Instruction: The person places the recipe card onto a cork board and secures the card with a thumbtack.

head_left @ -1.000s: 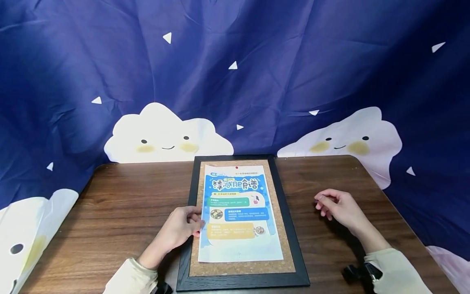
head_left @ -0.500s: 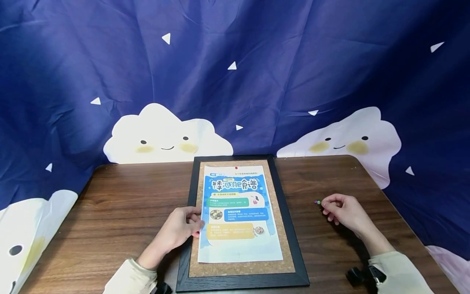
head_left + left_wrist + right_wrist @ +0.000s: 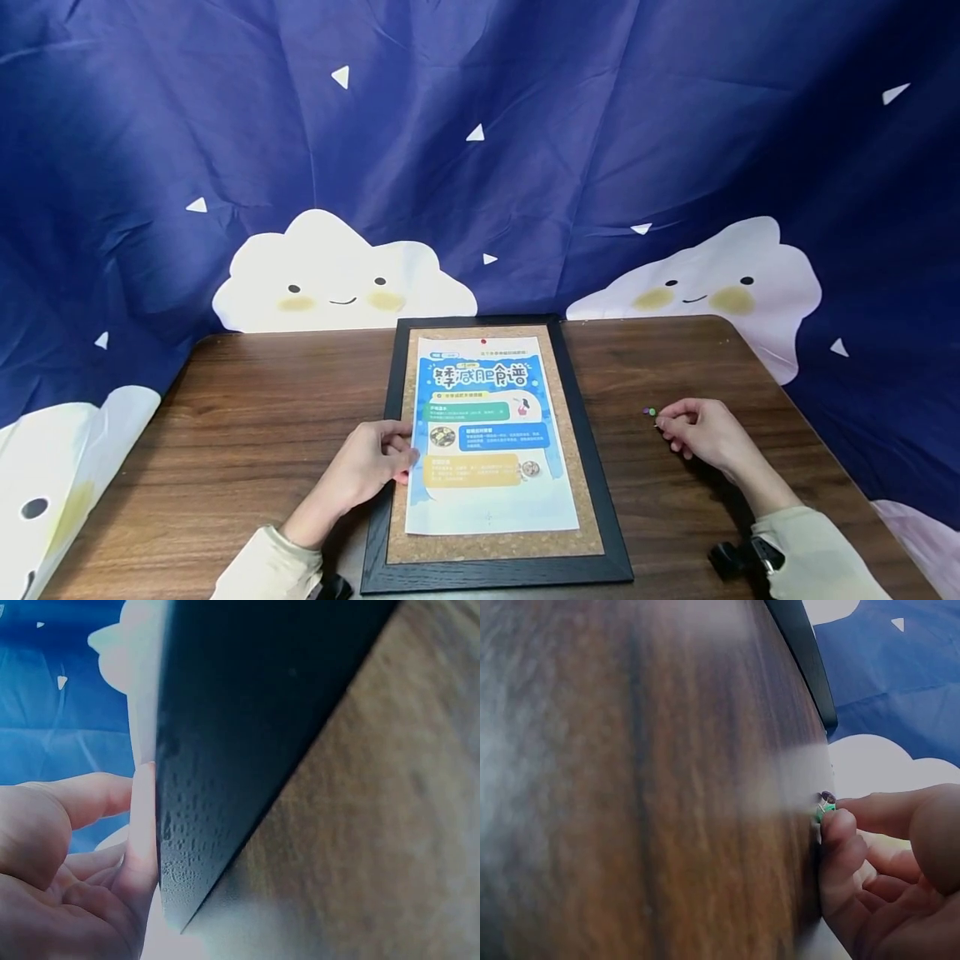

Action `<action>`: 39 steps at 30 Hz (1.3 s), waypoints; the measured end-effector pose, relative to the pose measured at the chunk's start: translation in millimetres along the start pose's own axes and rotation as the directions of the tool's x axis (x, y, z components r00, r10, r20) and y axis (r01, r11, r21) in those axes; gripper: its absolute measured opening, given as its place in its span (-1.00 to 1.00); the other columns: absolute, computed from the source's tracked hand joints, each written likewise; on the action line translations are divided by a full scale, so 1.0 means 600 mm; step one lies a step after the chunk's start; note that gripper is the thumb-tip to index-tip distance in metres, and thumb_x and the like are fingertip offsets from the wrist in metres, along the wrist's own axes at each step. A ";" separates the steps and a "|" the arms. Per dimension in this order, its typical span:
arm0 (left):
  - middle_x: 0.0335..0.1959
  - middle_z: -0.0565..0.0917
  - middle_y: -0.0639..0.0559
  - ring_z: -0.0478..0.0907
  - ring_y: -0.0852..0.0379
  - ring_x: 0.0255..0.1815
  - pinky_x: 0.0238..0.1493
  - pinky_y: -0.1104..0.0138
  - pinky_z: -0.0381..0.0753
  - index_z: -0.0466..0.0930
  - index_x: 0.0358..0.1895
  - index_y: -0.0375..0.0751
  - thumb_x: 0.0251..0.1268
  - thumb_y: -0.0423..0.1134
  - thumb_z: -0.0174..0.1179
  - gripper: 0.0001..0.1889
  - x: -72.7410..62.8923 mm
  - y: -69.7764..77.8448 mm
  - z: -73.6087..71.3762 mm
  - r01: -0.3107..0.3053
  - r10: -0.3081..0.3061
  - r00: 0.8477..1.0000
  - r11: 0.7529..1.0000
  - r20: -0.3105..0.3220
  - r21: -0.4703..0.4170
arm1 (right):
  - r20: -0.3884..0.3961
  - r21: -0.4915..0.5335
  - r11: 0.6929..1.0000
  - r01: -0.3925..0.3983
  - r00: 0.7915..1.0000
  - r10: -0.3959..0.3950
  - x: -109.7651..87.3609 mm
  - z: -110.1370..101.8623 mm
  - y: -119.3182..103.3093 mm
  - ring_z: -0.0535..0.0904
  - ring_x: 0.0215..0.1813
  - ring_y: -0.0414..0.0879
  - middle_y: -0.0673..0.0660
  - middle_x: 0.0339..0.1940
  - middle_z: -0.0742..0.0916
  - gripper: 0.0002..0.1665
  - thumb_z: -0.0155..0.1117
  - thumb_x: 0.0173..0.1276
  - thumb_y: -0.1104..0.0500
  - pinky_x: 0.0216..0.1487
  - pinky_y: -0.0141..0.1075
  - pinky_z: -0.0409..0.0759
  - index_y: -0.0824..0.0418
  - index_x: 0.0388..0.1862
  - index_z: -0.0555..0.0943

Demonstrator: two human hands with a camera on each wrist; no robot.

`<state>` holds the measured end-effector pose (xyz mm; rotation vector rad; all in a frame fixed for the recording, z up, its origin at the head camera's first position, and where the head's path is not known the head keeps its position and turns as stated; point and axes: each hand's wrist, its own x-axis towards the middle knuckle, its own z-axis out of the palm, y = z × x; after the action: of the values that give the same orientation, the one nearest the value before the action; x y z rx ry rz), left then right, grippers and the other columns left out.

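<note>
A printed paper poster [image 3: 491, 515] lies on a cork board [image 3: 442, 547] in a black frame [image 3: 495, 575]. One red pushpin [image 3: 483, 341] sits at the poster's top edge. My left hand [image 3: 367, 462] holds the poster's left edge; in the left wrist view its fingers [image 3: 142, 832] lie along the frame. To the right of the board, my right hand [image 3: 701, 429] has its thumb and fingers drawn together at a green pushpin [image 3: 652, 412], beside a purple pushpin [image 3: 647, 411]. I cannot tell whether the right fingertips pinch a pin.
The board rests on a brown wooden table [image 3: 262, 383], its far edge at the table's back edge. A dark blue curtain [image 3: 525, 167] printed with white clouds hangs behind. Black wrist gear [image 3: 731, 560] sits at the right sleeve, close over the table.
My right hand has drawn back slightly right and toward me, uncovering the purple and green pushpins. The left hand stays at the poster's edge, and the board has not moved.
</note>
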<state>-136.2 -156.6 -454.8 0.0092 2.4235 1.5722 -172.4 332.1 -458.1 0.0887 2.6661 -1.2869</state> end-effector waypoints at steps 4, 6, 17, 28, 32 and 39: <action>-0.27 0.72 -0.14 0.72 0.12 -0.37 -0.36 0.34 0.83 0.59 0.31 -0.56 0.38 -0.55 0.34 -0.55 0.002 0.002 0.001 0.007 -0.006 1.000 1.000 -0.008 0.012 | 0.009 -0.021 1.000 0.015 1.000 -0.015 0.001 -0.002 -0.002 0.60 -0.49 -0.18 0.07 -0.46 0.70 -0.79 0.31 0.55 0.34 -0.52 -0.30 0.67 0.55 -0.05 0.68; -0.27 0.72 -0.13 0.71 0.12 -0.37 -0.36 0.35 0.83 0.60 0.31 -0.54 0.38 -0.55 0.34 -0.56 0.002 0.003 0.001 0.010 -0.010 1.000 1.000 -0.012 0.019 | 0.018 -0.024 0.999 0.022 1.000 -0.022 0.002 -0.003 -0.003 0.60 -0.49 -0.18 0.07 -0.47 0.70 -0.80 0.32 0.54 0.35 -0.51 -0.30 0.68 0.55 -0.06 0.69; -0.26 0.73 -0.15 0.75 0.09 -0.36 -0.34 0.32 0.85 0.58 0.31 -0.56 0.38 -0.54 0.34 -0.55 0.003 0.000 0.000 0.008 -0.008 1.000 1.000 0.004 0.007 | 0.050 -0.067 0.998 0.020 0.999 -0.016 0.003 -0.007 -0.003 0.59 -0.49 -0.16 0.05 -0.54 0.69 -0.84 0.37 0.51 0.33 -0.52 -0.30 0.65 0.48 -0.11 0.72; -0.25 0.72 -0.17 0.72 0.11 -0.37 -0.35 0.32 0.85 0.57 0.30 -0.59 0.37 -0.55 0.34 -0.55 0.000 -0.003 -0.001 -0.018 0.018 1.000 1.000 0.013 -0.008 | 0.106 -0.090 0.994 0.067 0.993 -0.057 -0.005 -0.009 -0.007 0.57 -0.47 -0.17 0.06 -0.51 0.68 -0.87 0.42 0.48 0.29 -0.49 -0.33 0.62 0.37 -0.24 0.74; -0.25 0.73 -0.18 0.73 0.10 -0.36 -0.34 0.31 0.86 0.56 0.31 -0.61 0.37 -0.54 0.34 -0.54 -0.002 -0.003 -0.002 -0.024 0.024 0.999 1.000 0.025 -0.014 | 0.123 0.014 0.996 0.089 0.988 -0.090 -0.010 -0.004 -0.007 0.68 -0.41 -0.18 0.18 -0.37 0.80 -0.89 0.35 0.48 0.37 -0.42 -0.30 0.73 0.45 -0.21 0.72; -0.26 0.71 -0.15 0.69 0.12 -0.36 -0.36 0.34 0.84 0.60 0.30 -0.55 0.38 -0.56 0.33 -0.57 0.001 -0.003 0.000 0.000 0.000 1.000 1.000 -0.003 0.003 | 0.114 0.203 0.964 0.174 0.973 -0.199 -0.006 0.013 -0.018 0.79 -0.32 -0.21 0.34 -0.24 0.84 -0.84 0.28 0.53 0.45 -0.29 -0.26 0.86 0.62 -0.10 0.67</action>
<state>-136.7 -157.0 -456.7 0.0073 2.4284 1.5690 -169.1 319.4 -453.7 -0.2219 2.4807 -1.5461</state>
